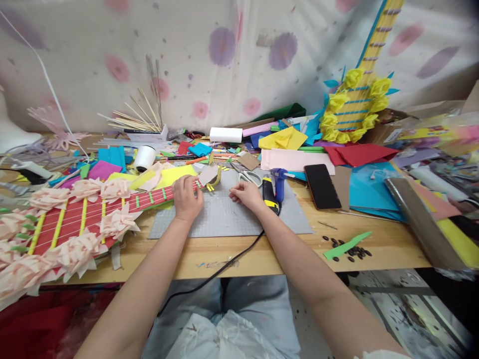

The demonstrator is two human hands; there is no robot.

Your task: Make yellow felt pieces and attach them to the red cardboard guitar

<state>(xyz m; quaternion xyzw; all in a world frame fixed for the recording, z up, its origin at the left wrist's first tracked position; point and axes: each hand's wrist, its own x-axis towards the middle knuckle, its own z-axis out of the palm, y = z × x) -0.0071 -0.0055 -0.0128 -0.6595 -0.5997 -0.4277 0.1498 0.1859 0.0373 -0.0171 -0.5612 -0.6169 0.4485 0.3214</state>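
A red paper guitar (pixel 71 224) with yellow bars, white strings and pale peach paper flowers lies at the left, its neck pointing right. My left hand (pixel 188 198) is closed over the neck near the head end. Just right of the guitar's head (pixel 212 178), my right hand (pixel 245 194) is held in a pinch above the grey cutting mat (pixel 220 222); whatever is between those fingertips is too small to make out. Scissors with pale handles (pixel 256 178) lie right behind it. A blue glue gun (pixel 279 183) and a yellow-and-black tool (pixel 268 193) rest beside my right wrist.
A black cord (pixel 224 267) crosses the table's front edge. At right are a phone (pixel 322 186), dark beads (pixel 352 252) and blue sheets (pixel 374 187). Behind stand a yellow paper guitar (pixel 355 107), a stick box (pixel 149 133) and a white roll (pixel 145 158) among paper scraps.
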